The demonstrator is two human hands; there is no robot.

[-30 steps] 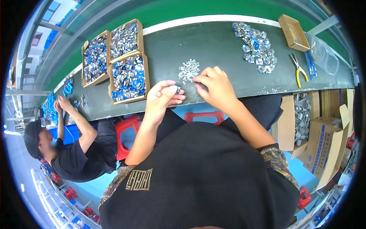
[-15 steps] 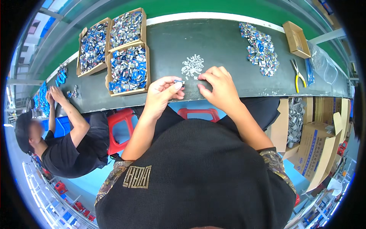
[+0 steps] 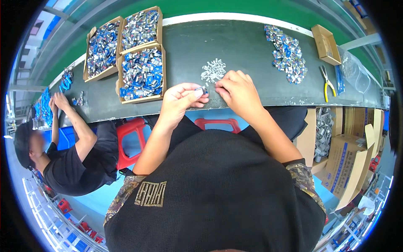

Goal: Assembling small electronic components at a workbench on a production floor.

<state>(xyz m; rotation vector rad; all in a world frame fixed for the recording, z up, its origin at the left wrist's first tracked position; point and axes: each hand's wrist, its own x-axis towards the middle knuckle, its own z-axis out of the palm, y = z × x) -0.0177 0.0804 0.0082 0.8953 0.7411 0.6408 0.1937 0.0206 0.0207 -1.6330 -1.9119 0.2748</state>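
Note:
Between the thumb and fingers of my left hand (image 3: 178,104) is a small blue-and-silver metal part (image 3: 204,90), held just above the near side of the dark worktable (image 3: 235,40). Close to its right, my right hand (image 3: 240,94) has thumb and forefinger pinched together; whatever may be between them is too small to make out. A loose heap of small white pieces (image 3: 213,69) lies on the table just beyond both hands.
Three cardboard boxes (image 3: 164,69) full of blue-and-silver parts stand at left. A pile of similar parts (image 3: 287,54), an open carton (image 3: 326,44) and yellow-handled pliers (image 3: 327,84) lie at right. A co-worker (image 3: 69,168) works at far left.
My right thumb and forefinger, apart before, have come together and moved slightly left, away from the white pieces. My left hand has shifted a little right with the blue-and-silver part.

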